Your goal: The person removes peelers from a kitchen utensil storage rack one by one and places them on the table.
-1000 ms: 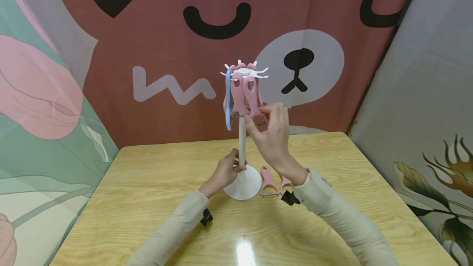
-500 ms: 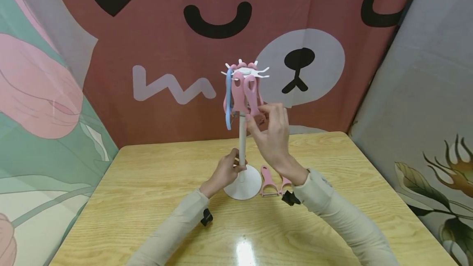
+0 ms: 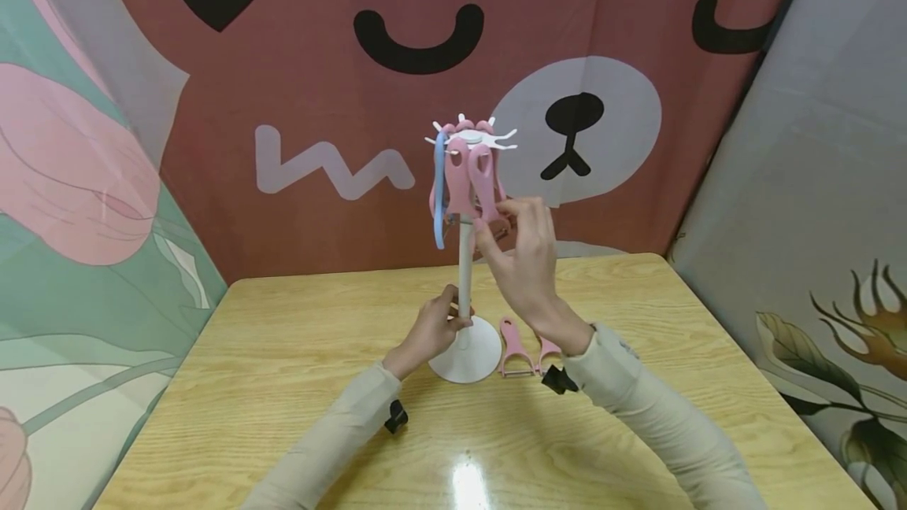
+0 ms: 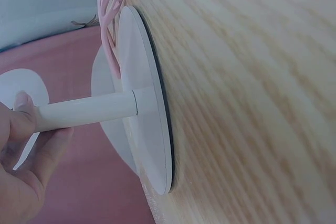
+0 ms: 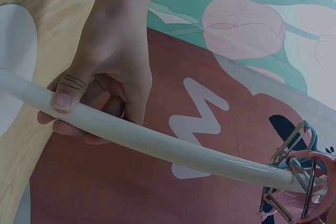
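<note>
Chiefly at risk: one pink peeler (image 3: 484, 189), hung at 5 o'clock on the white stand (image 3: 464, 266); it may slip off its hook if the right hand (image 3: 527, 254) tugs or lifts it. Next: its pink neighbour (image 3: 458, 189) at 6 o'clock, just beside, may be knocked loose. Also: the laden stand may tip should the left hand (image 3: 431, 329) slacken. Right hand: raised, arm entering from 5 o'clock; thumb and forefinger nearly together, pinching the peeler's lower end, contact partly hidden. Left hand: low, from 8 o'clock, thumb and fingers closed about the stand's post above its round base (image 3: 482, 360).
</note>
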{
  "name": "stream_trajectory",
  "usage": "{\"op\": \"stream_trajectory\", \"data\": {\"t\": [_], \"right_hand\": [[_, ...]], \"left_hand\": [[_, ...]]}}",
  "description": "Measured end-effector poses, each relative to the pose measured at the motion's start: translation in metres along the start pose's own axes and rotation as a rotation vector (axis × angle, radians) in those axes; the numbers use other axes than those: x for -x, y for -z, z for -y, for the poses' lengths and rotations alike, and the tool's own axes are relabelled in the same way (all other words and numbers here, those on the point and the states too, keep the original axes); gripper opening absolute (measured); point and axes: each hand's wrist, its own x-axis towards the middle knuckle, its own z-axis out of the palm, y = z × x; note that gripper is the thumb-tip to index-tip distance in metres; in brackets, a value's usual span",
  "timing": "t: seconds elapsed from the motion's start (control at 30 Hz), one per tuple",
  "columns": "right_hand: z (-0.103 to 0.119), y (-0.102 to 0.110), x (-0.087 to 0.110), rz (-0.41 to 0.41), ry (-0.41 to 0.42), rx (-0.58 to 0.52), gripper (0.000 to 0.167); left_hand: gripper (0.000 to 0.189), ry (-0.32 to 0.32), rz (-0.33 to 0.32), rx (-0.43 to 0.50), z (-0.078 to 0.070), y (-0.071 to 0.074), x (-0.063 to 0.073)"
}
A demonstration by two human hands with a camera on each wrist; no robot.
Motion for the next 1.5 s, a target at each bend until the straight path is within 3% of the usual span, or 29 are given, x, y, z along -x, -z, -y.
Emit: {"op": "stream_trajectory", "data": {"t": [1.5], "right_hand": [[0.0019, 0.0051, -0.0054, -0.016, 0.033, -0.031, 0.035]], "left_hand": [[0.029, -0.002, 0.004, -0.024, 0.0005, -0.0013, 0.0012]]}}
